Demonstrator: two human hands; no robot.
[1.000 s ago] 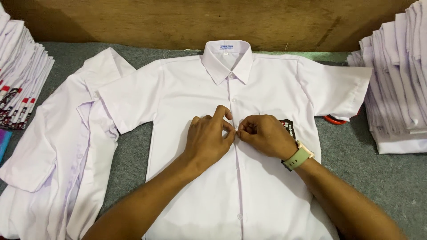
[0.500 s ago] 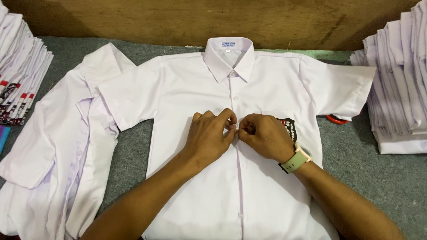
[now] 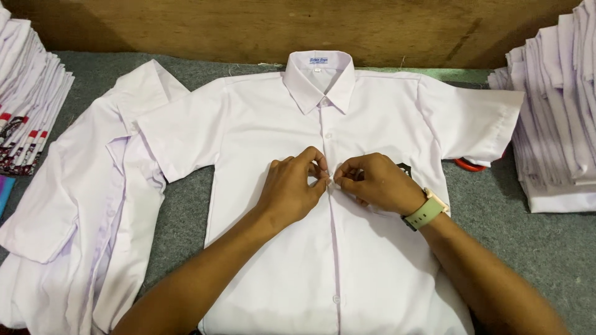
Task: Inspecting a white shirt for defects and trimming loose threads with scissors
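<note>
A white short-sleeved shirt (image 3: 261, 142) lies flat, front up, on a grey felt surface, collar toward the wooden wall. My left hand (image 3: 292, 189) and my right hand (image 3: 372, 184) meet at the shirt's button placket at chest height, fingertips pinching the fabric edges around a button. The right wrist carries a pale green watch (image 3: 425, 211). A dark badge on the chest pocket (image 3: 405, 168) peeks out behind my right hand. The collar button and the one below it look fastened.
A second white shirt (image 3: 81, 205) lies spread at the left, partly under the first. Stacks of folded white shirts stand at the far left (image 3: 28, 118) and far right (image 3: 559, 130). A red object (image 3: 470, 165) shows under the right sleeve. A wooden board (image 3: 248, 25) closes the back.
Both hands stay pinched at the same spot on the placket; only the fingertips shift slightly. The view has drifted a little.
</note>
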